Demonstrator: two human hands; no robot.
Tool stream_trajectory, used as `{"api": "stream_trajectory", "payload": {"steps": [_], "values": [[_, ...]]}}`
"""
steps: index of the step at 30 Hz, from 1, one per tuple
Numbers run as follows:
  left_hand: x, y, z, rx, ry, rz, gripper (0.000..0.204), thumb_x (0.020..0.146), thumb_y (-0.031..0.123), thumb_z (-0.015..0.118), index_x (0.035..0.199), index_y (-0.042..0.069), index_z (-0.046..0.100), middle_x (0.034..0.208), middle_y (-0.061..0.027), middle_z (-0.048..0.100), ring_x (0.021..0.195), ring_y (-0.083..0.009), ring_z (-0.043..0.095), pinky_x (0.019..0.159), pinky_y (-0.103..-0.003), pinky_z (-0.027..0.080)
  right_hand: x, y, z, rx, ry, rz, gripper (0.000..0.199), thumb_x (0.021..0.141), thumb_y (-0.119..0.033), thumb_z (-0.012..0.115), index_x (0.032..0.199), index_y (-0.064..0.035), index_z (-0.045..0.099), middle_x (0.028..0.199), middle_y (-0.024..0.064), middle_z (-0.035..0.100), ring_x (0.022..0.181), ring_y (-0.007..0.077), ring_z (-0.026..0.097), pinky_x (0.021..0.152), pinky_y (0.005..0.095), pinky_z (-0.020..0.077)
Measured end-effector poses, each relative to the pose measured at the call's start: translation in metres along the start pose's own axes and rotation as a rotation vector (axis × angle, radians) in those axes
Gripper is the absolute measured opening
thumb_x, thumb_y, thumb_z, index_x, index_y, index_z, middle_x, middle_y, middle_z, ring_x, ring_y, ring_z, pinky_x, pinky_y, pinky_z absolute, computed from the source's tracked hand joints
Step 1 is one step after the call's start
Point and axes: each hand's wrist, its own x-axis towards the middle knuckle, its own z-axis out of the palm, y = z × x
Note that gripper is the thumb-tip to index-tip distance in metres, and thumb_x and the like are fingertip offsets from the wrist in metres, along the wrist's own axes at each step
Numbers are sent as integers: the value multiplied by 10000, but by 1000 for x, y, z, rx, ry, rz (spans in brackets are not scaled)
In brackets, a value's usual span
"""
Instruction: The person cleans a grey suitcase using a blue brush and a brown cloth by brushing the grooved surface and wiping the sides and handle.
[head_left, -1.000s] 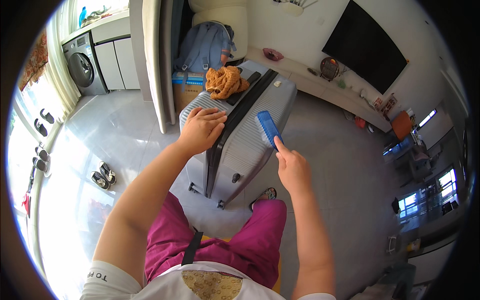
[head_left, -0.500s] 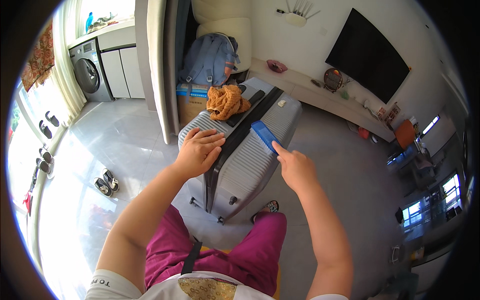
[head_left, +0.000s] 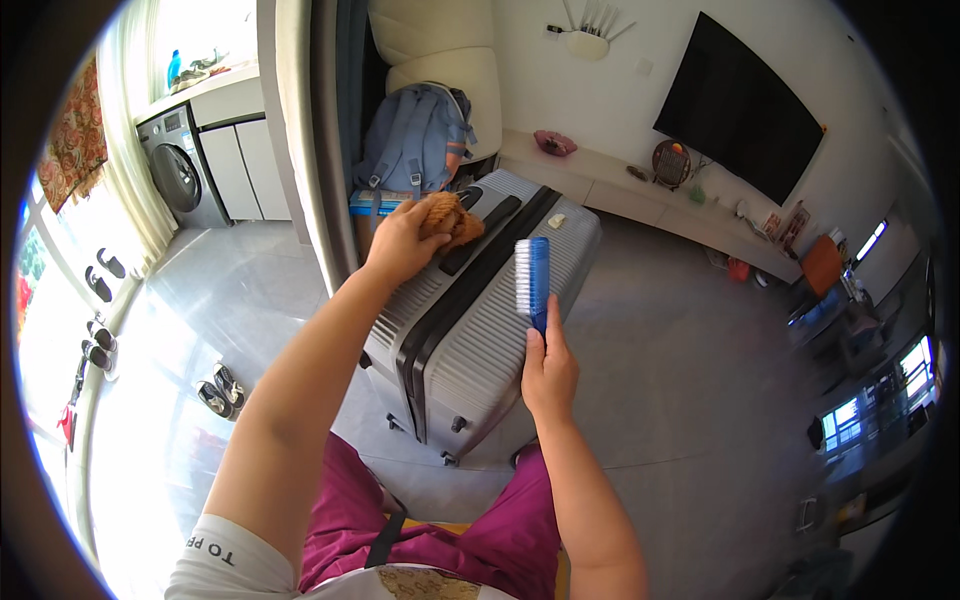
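A grey ribbed suitcase (head_left: pixel 480 330) with a black band along its middle lies in front of me, its small wheels toward me. On its far left part is a crumpled orange-brown cloth (head_left: pixel 457 226), and my left hand (head_left: pixel 403 243) has its fingers closed over the near side of it. My right hand (head_left: pixel 551 372) grips the handle of a blue brush (head_left: pixel 538 275), holding it upright above the suitcase's right side with the white bristles facing left. A small pale object (head_left: pixel 556 220) rests on the suitcase's far right part.
Behind the suitcase a blue-grey backpack (head_left: pixel 415 140) leans against a cream chair (head_left: pixel 440 50). A low cabinet (head_left: pixel 610 190) runs along the wall under a television (head_left: pixel 740 105). Sneakers (head_left: pixel 220 390) stand on the floor at left; a washing machine (head_left: pixel 180 170) is farther back.
My left hand has left the suitcase top and moved forward onto the cloth. My right hand has lifted the brush off the suitcase and turned it upright, bristles to the left.
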Motion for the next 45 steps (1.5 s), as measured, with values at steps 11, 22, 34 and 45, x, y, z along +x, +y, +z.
{"api": "stream_trajectory", "payload": {"steps": [11,22,34,45], "values": [[-83,85,38,125,-178,538,371,708,275,755,1009,97,632,1244,-81,613,1196,-368,498,1002,-467,392,16,18,1,697,-37,390,529,1029,-238,461,1472,23,336,1292,138,611,1174,191,566,997,303,422],[-125,116,3,-414,-247,734,310,691,74,752,971,44,624,1063,-87,674,914,-288,635,792,-395,524,8,22,-16,1144,-30,486,581,1020,-301,516,1480,2,330,1359,113,561,1043,99,574,815,200,481],[-73,70,-43,-728,-385,178,749,943,588,490,1510,134,305,1555,-121,305,1401,-336,325,1087,-508,324,58,-52,-49,774,-292,200,560,683,-29,845,1159,13,555,1147,109,657,1058,181,642,911,321,520],[-93,-6,-7,486,-155,83,423,946,376,490,1327,210,569,1480,-96,431,1348,-372,390,1070,-610,305,16,-66,-25,-283,-359,-177,535,727,-406,795,1169,-140,651,1002,100,595,865,319,656,733,432,541]]}}
